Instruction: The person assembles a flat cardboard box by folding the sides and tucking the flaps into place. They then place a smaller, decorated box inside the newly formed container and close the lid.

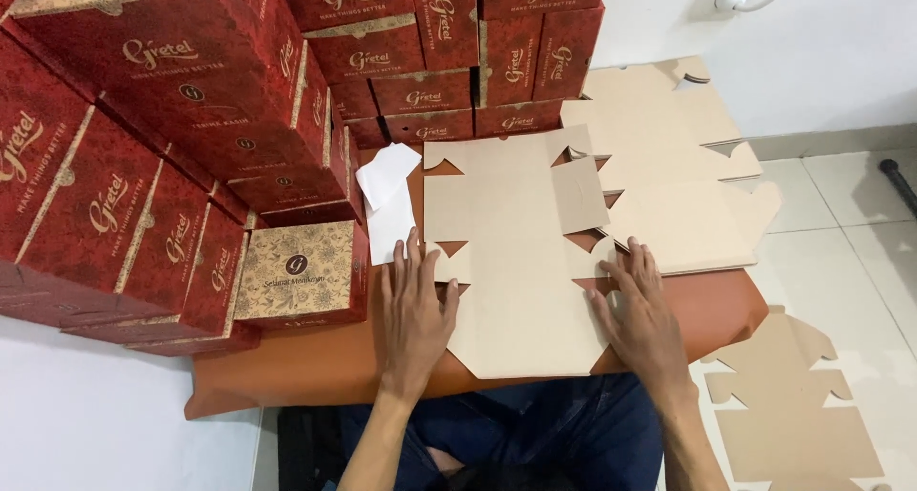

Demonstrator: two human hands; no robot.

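The flat cardboard blank [521,262] lies printed-side down on the orange counter [315,367] before me. My left hand [413,319] and right hand [642,324] press flat, grip spread, likely pinning it; red boxes [172,118] stacked left.

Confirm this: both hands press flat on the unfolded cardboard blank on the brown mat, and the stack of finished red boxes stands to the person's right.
Not quite. The head view shows the left hand and right hand flat on the blank on the brown mat, as stated, but the red boxes are stacked to the person's left, not right.
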